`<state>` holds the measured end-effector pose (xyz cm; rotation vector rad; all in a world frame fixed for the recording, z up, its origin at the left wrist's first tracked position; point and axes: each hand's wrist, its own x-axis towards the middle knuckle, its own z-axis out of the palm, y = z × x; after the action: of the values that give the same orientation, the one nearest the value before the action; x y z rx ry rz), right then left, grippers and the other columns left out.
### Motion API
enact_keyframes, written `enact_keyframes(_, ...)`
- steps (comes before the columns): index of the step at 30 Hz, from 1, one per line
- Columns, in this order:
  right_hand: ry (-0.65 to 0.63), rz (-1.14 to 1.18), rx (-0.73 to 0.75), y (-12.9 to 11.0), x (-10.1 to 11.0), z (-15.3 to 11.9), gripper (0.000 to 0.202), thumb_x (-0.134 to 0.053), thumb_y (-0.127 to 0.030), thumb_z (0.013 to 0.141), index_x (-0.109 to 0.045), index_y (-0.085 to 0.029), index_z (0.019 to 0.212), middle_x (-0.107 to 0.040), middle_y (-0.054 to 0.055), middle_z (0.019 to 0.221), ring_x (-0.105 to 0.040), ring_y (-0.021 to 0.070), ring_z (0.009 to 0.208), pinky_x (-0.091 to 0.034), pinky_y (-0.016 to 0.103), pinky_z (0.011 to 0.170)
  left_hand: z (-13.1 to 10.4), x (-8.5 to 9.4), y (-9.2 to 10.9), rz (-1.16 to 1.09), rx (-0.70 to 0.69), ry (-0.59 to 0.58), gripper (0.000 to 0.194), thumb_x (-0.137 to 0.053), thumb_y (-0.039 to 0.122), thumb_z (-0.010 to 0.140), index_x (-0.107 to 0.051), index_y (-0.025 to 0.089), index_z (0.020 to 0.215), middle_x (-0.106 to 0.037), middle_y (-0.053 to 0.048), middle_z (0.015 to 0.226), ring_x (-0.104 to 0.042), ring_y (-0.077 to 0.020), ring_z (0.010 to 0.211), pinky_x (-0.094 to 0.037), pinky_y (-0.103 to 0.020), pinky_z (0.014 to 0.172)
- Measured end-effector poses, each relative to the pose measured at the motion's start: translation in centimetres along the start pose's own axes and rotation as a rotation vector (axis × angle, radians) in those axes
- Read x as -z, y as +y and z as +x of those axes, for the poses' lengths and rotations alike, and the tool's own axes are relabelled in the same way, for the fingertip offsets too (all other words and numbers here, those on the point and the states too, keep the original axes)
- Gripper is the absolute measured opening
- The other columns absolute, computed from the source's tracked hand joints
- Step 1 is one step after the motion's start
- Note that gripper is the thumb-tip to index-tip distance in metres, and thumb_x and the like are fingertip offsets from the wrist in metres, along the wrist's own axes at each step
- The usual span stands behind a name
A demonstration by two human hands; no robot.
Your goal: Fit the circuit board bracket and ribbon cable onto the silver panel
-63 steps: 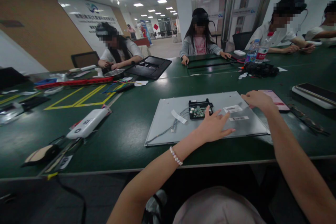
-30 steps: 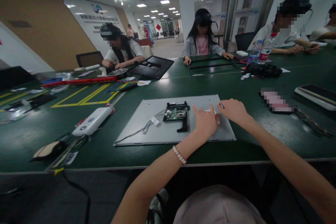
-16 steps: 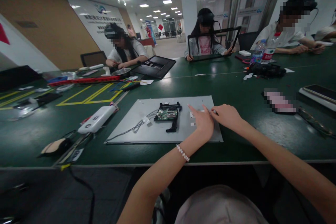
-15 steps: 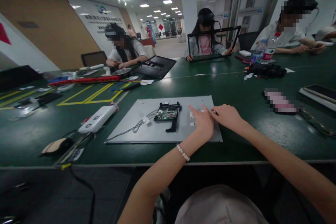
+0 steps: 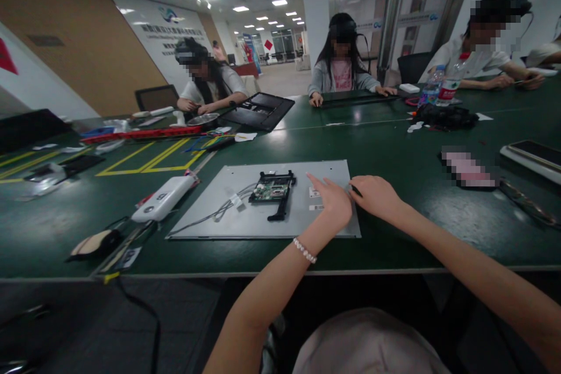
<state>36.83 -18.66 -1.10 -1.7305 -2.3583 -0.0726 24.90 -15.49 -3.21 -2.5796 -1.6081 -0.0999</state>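
A flat grey metal panel (image 5: pixel 245 225) lies on the table before me, with a green circuit board (image 5: pixel 269 189) in a black bracket (image 5: pixel 280 204) on top of it. Grey cables (image 5: pixel 228 204) run from the board towards the panel's near left corner. My left hand (image 5: pixel 331 201) rests over the panel's right part, fingers stretched out and apart, beside small white labels (image 5: pixel 314 192). At the panel's right edge, my right hand (image 5: pixel 374 196) has its fingers curled in; a small dark spot shows at the fingertips, and what they hold, if anything, is unclear.
A white power strip (image 5: pixel 164 198) and a beige-and-black item (image 5: pixel 94 244) lie to the left. On the right are a phone (image 5: pixel 468 169), glasses (image 5: pixel 526 201) and bottles (image 5: pixel 447 87). Across the table, co-workers sit, one with hands on a black frame (image 5: pixel 359 97).
The panel with its board has slid a little to the left, and both my hands have shifted left with it. The co-worker opposite has lowered the black frame flat onto the table.
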Motion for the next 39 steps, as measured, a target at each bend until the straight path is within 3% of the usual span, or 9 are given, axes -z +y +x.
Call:
enact_keyframes(3, 0.009, 0.044, 0.031, 0.2, -0.3, -0.1, 0.031, -0.043, -0.027, 0.094, -0.066, -0.014, 0.112, -0.064, 0.015, 0.120, -0.059, 0.0279, 0.112, -0.045, 0.040, 0.094, 0.1, 0.5, 0.1, 0.227, 0.111, -0.057, 0.039, -0.053, 0.018, 0.081, -0.069, 0.014, 0.116, -0.060, -0.022, 0.127, -0.054, -0.0492, 0.113, 0.016, -0.078, 0.096)
enact_keyframes(6, -0.011, 0.093, 0.083, 0.3, -0.7, -0.2, 0.038, -0.044, -0.028, 0.094, -0.058, -0.014, 0.126, -0.053, 0.016, 0.137, -0.048, 0.0303, 0.128, -0.039, 0.047, 0.103, 0.2, 1.4, 0.0, 0.221, 0.109, -0.082, 0.041, -0.053, 0.020, 0.082, -0.067, 0.012, 0.120, -0.051, -0.025, 0.136, -0.056, -0.0501, 0.110, 0.013, -0.079, 0.096)
enact_keyframes(11, -0.177, 0.182, 0.253, 0.1, -1.3, -0.6, 0.063, -0.042, -0.048, 0.095, -0.033, -0.017, 0.149, -0.027, 0.017, 0.156, -0.020, 0.0372, 0.143, -0.018, 0.068, 0.108, 0.7, 2.3, -1.2, 0.326, 0.165, -0.270, 0.050, -0.063, 0.030, 0.079, -0.063, 0.015, 0.127, -0.048, -0.026, 0.138, -0.051, -0.0503, 0.117, 0.003, -0.083, 0.095)
enact_keyframes(15, -0.244, 0.238, 0.368, -0.1, -1.5, -1.0, 0.086, -0.040, -0.067, 0.089, -0.019, -0.014, 0.154, -0.013, 0.020, 0.159, -0.010, 0.0374, 0.145, -0.005, 0.067, 0.111, 1.1, 1.6, -2.3, 0.311, 0.186, -0.216, 0.044, -0.063, 0.027, 0.079, -0.067, 0.018, 0.121, -0.061, -0.022, 0.125, -0.053, -0.0481, 0.115, 0.004, -0.083, 0.094)
enact_keyframes(21, -0.290, 0.300, 0.459, -0.1, -1.9, -1.0, 0.114, -0.055, -0.077, 0.074, -0.004, -0.016, 0.155, -0.003, 0.021, 0.159, -0.006, 0.0394, 0.145, -0.003, 0.064, 0.111, 1.8, 1.6, -2.6, 0.303, 0.259, -0.227, 0.043, -0.060, 0.026, 0.079, -0.067, 0.019, 0.121, -0.063, -0.022, 0.122, -0.058, -0.0482, 0.107, 0.005, -0.082, 0.094)
enact_keyframes(24, -0.290, 0.325, 0.484, -0.3, -2.0, -0.8, 0.113, -0.057, -0.076, 0.074, -0.004, -0.018, 0.155, 0.001, 0.020, 0.160, -0.003, 0.0387, 0.146, -0.004, 0.062, 0.113, 1.6, 2.4, -2.6, 0.284, 0.284, -0.271, 0.044, -0.060, 0.026, 0.080, -0.066, 0.018, 0.123, -0.059, -0.022, 0.129, -0.054, -0.0471, 0.115, 0.006, -0.079, 0.097)
enact_keyframes(30, -0.266, 0.350, 0.502, -1.1, -2.0, -0.2, 0.102, -0.056, -0.073, 0.077, -0.012, -0.022, 0.155, -0.001, 0.018, 0.161, -0.004, 0.0377, 0.146, -0.003, 0.060, 0.113, 1.2, 2.7, -3.5, 0.213, 0.299, -0.234, 0.045, -0.059, 0.025, 0.080, -0.065, 0.013, 0.123, -0.049, -0.027, 0.137, -0.051, -0.0478, 0.119, 0.006, -0.078, 0.098)
enact_keyframes(36, -0.239, 0.352, 0.510, -1.6, -2.1, 0.4, 0.096, -0.058, -0.070, 0.077, -0.022, -0.024, 0.153, -0.002, 0.016, 0.161, -0.009, 0.0412, 0.144, -0.003, 0.064, 0.111, 1.6, 1.7, -4.5, 0.217, 0.292, -0.159, 0.048, -0.061, 0.027, 0.077, -0.065, 0.019, 0.123, -0.058, -0.024, 0.128, -0.057, -0.0498, 0.109, 0.008, -0.083, 0.092)
enact_keyframes(39, -0.235, 0.357, 0.512, -1.7, -2.1, 0.6, 0.095, -0.059, -0.070, 0.077, -0.023, -0.025, 0.153, -0.003, 0.015, 0.161, -0.008, 0.0418, 0.144, -0.003, 0.065, 0.111, 1.7, 1.9, -4.5, 0.226, 0.307, -0.169, 0.049, -0.059, 0.025, 0.079, -0.062, 0.018, 0.128, -0.055, -0.024, 0.133, -0.057, -0.0483, 0.111, 0.005, -0.083, 0.094)
